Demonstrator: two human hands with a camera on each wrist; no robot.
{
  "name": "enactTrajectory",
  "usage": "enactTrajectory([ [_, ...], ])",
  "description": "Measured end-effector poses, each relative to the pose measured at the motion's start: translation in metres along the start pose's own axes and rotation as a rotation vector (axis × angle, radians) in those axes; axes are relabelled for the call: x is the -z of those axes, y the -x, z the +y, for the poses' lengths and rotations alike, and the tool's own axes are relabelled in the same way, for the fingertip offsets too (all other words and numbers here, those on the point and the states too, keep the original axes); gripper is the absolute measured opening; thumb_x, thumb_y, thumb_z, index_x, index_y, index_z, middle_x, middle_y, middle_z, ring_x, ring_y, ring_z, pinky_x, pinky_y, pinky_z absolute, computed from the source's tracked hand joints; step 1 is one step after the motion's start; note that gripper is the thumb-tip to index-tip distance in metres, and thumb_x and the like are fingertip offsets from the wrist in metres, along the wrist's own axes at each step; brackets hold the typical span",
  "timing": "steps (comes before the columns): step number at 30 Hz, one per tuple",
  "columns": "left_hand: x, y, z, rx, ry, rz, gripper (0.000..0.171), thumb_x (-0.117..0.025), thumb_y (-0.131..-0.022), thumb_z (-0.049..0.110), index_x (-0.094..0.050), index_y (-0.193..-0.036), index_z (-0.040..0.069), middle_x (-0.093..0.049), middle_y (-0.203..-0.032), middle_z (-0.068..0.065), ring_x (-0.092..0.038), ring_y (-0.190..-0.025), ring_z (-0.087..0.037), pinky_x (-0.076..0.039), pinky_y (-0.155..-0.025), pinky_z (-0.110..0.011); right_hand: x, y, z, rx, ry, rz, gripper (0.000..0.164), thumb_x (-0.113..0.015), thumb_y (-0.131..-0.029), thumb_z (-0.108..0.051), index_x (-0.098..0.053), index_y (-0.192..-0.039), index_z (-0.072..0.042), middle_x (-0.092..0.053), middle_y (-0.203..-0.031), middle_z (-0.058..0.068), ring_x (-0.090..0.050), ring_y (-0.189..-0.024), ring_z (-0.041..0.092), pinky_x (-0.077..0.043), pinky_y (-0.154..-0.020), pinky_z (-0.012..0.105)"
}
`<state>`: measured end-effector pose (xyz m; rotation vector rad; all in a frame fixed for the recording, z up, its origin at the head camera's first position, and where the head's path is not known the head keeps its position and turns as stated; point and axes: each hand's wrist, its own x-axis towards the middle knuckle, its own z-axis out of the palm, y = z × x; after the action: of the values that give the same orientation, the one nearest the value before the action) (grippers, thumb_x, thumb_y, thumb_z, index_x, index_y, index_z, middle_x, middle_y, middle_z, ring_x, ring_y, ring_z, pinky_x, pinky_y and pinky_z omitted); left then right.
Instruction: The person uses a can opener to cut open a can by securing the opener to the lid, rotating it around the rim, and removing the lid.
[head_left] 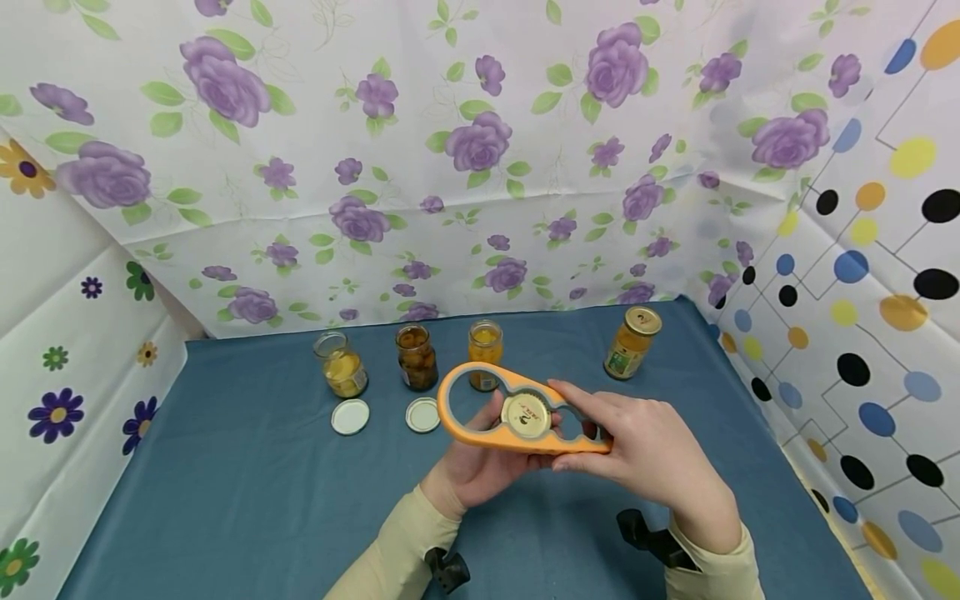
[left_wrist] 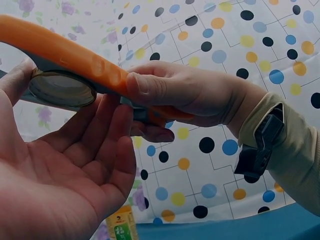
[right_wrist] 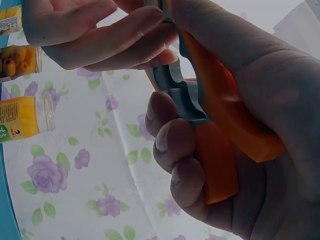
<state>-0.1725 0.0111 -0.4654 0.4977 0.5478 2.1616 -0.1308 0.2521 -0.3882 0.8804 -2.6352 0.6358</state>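
My right hand (head_left: 663, 446) grips the narrow handle end of an orange jar opener (head_left: 468, 435) with grey inner edges, held above the table. A gold lid (head_left: 526, 415) with red print sits in a round gap of the opener. Under it, my left hand (head_left: 480, 468) is palm up, its thumb at one side of the lid and fingertips at the other, pinching it. In the left wrist view the lid (left_wrist: 62, 90) shows from below, tilted, between thumb and fingers. The right wrist view shows fingers curled round the opener's orange handles (right_wrist: 217, 165).
Along the back stand three lidless jars: pale yellow fruit (head_left: 344, 372), dark olive-like pieces (head_left: 417, 362) and yellow contents (head_left: 486, 337). Two white lids, one left (head_left: 350, 417) and one beside it (head_left: 423, 414), lie before them. A gold-lidded jar (head_left: 628, 350) stands back right on the blue cloth (head_left: 225, 475).
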Motion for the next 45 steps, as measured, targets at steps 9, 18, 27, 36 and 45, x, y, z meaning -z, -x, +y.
enactTrajectory([
  [9, -0.002, 0.0, 0.005, 0.001, -0.116, 0.108, 0.06, -0.076, -0.093, 0.063, -0.064, -0.133, 0.02, -0.067, -0.121, 0.001, -0.066, -0.111, -0.014, -0.049, -0.102, -0.035, 0.001, 0.0, 0.001, 0.008, 0.037, 0.003, 0.083, -0.077, -0.085, -0.069, -0.059, -0.155, -0.029, -0.045, -0.078, -0.021, -0.035, -0.059, -0.005, -0.035, -0.052, 0.02],
  [18, 0.005, -0.002, 0.006, -0.038, -0.137, 0.114, 0.056, -0.075, -0.099, 0.055, -0.065, -0.138, 0.016, -0.069, -0.122, -0.001, -0.065, -0.111, -0.014, -0.051, -0.097, -0.034, 0.002, 0.0, 0.001, 0.0, 0.032, 0.034, 0.084, -0.079, -0.084, -0.068, -0.059, -0.155, -0.028, -0.046, -0.079, -0.021, -0.037, -0.06, -0.004, -0.036, -0.053, 0.021],
  [27, 0.019, -0.001, 0.019, -0.074, -0.458, 0.204, 0.055, -0.069, -0.108, 0.034, -0.056, -0.152, 0.006, -0.065, -0.136, -0.004, -0.061, -0.122, -0.019, -0.047, -0.106, -0.039, 0.004, 0.002, 0.002, -0.032, 0.032, 0.062, 0.085, -0.084, -0.083, -0.063, -0.059, -0.156, -0.027, -0.047, -0.08, -0.02, -0.038, -0.061, -0.003, -0.037, -0.054, 0.022],
  [36, 0.031, 0.006, 0.049, -0.088, -1.098, 0.557, 0.054, -0.084, -0.095, 0.012, -0.066, -0.146, 0.007, -0.067, -0.13, -0.012, -0.064, -0.114, -0.028, -0.056, -0.096, -0.043, 0.01, 0.003, 0.004, -0.058, 0.045, 0.096, 0.085, -0.087, -0.081, -0.058, -0.059, -0.156, -0.028, -0.045, -0.077, -0.019, -0.037, -0.06, -0.002, -0.035, -0.054, 0.022],
  [45, 0.052, 0.006, 0.044, -0.108, -1.445, 0.727, 0.053, -0.091, -0.088, 0.014, -0.072, -0.138, 0.012, -0.056, -0.099, -0.007, -0.05, -0.076, -0.023, -0.044, -0.068, -0.039, 0.012, 0.003, 0.006, -0.05, 0.052, 0.133, 0.085, -0.089, -0.082, -0.054, -0.058, -0.157, -0.027, -0.044, -0.076, -0.02, -0.036, -0.06, -0.002, -0.035, -0.054, 0.022],
])
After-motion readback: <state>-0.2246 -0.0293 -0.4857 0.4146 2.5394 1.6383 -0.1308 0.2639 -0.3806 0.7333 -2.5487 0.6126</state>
